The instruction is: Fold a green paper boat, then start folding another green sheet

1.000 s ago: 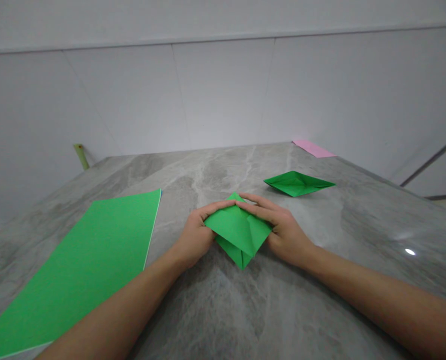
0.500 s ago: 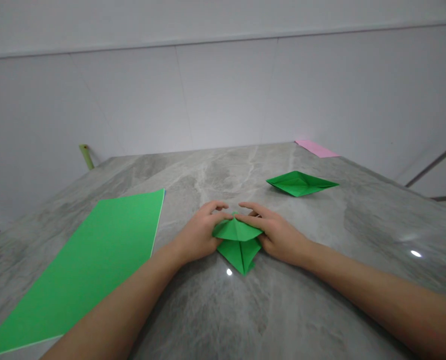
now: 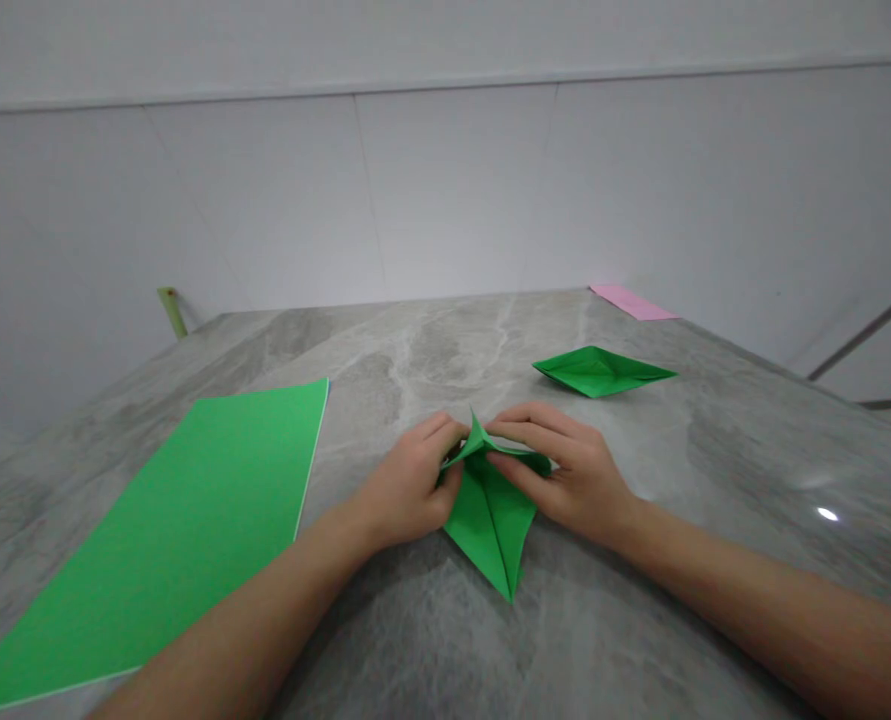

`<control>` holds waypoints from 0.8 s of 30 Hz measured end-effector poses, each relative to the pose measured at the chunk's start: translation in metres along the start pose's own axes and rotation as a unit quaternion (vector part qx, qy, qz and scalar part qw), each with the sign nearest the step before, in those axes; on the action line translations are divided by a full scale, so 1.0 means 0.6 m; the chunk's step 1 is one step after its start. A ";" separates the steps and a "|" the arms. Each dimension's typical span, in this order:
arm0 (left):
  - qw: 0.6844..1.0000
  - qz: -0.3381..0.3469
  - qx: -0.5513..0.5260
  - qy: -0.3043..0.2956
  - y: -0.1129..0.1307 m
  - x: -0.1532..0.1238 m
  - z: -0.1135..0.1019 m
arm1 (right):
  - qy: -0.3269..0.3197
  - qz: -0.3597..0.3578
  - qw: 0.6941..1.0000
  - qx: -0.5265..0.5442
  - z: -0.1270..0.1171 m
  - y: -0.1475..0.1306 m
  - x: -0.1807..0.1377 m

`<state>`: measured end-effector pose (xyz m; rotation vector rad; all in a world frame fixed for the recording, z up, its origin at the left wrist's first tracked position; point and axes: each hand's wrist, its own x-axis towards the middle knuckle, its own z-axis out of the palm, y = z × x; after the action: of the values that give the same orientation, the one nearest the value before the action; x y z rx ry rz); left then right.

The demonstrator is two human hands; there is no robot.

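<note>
Between my two hands is a folded piece of green paper (image 3: 492, 515), its long creased point directed toward me and a small tip standing up at the far end. My left hand (image 3: 413, 478) pinches its left edge between thumb and fingers. On the other side, my right hand (image 3: 565, 462) grips the raised right flap, thumb on the near face and fingers behind. Parts of the upper folds are hidden by the fingers. Beyond my right hand lies a finished-looking green folded paper shape (image 3: 602, 371), long and pointed at both ends.
A stack of green paper sheets (image 3: 190, 520) lies on the left of the grey marbled table (image 3: 415, 350), partly under my left forearm. Pink paper (image 3: 632, 302) rests at the far right corner. A pale wall stands behind the table; a light-green object (image 3: 172, 312) is at far left.
The upper flap has been lifted, so its tip now stands up and more of the lower creased part shows. The paper's near point has come closer to me. My right thumb has moved lower.
</note>
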<state>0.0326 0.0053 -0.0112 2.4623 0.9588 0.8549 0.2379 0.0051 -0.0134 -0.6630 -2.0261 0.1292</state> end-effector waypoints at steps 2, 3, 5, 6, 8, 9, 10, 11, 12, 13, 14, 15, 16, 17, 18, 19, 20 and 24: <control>1.000 0.006 -0.003 -0.010 0.004 0.000 0.002 | 0.013 -0.024 1.000 -0.006 -0.001 -0.004 0.001; 1.000 0.003 -0.007 -0.012 0.006 0.000 0.002 | 0.017 -0.033 0.999 -0.005 -0.002 -0.005 0.001; 0.999 -0.012 -0.030 -0.005 0.011 0.000 0.001 | 0.021 -0.046 0.999 -0.001 -0.003 -0.007 0.001; 0.998 -0.023 -0.056 0.000 0.013 0.000 0.000 | 0.020 -0.048 0.999 0.002 -0.003 -0.008 0.001; 0.989 -0.045 -0.144 0.004 0.017 0.000 -0.003 | 0.020 -0.042 0.999 0.002 -0.005 -0.011 0.003; 0.978 -0.054 -0.203 0.001 0.018 0.001 -0.005 | 0.020 -0.036 0.999 0.001 -0.006 -0.012 0.003; 0.962 -0.065 -0.264 -0.004 0.019 0.002 -0.006 | 0.020 -0.028 0.999 0.002 -0.007 -0.013 0.004; 0.945 -0.079 -0.319 -0.005 0.020 0.003 -0.007 | 0.021 -0.021 1.000 0.004 -0.008 -0.014 0.005; 0.928 -0.096 -0.360 0.000 0.020 0.004 -0.007 | 0.022 -0.016 1.000 0.008 -0.008 -0.015 0.005; 0.915 -0.113 -0.388 0.010 0.019 0.005 -0.006 | 0.022 -0.012 1.000 0.013 -0.009 -0.016 0.005; 0.906 -0.130 -0.403 0.024 0.018 0.006 -0.005 | 0.021 -0.009 1.000 0.020 -0.009 -0.016 0.005; 0.900 -0.144 -0.410 0.036 0.017 0.007 -0.004 | 0.018 -0.008 0.999 0.028 -0.009 -0.016 0.005; 0.896 -0.153 -0.414 0.045 0.016 0.008 -0.003 | 0.013 -0.008 0.999 0.038 -0.009 -0.015 0.005; 0.893 -0.158 -0.418 0.050 0.015 0.008 -0.003 | 0.006 -0.010 0.999 0.050 -0.009 -0.015 0.005; 0.891 -0.161 -0.422 0.051 0.014 0.008 -0.002 | -0.003 -0.014 0.998 0.062 -0.009 -0.014 0.005; 0.889 -0.161 -0.425 0.052 0.013 0.008 -0.002 | -0.014 -0.020 0.997 0.074 -0.010 -0.014 0.005; 0.889 -0.159 -0.427 0.051 0.013 0.007 -0.003 | -0.025 -0.026 0.996 0.085 -0.011 -0.014 0.005; 0.899 -0.146 -0.410 0.044 0.018 0.007 -0.005 | -0.059 -0.049 0.991 0.112 -0.016 -0.015 0.007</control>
<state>0.0381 0.0012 -0.0015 1.5314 0.7483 1.0028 0.2406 -0.0021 -0.0020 -0.4215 -2.1143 0.3390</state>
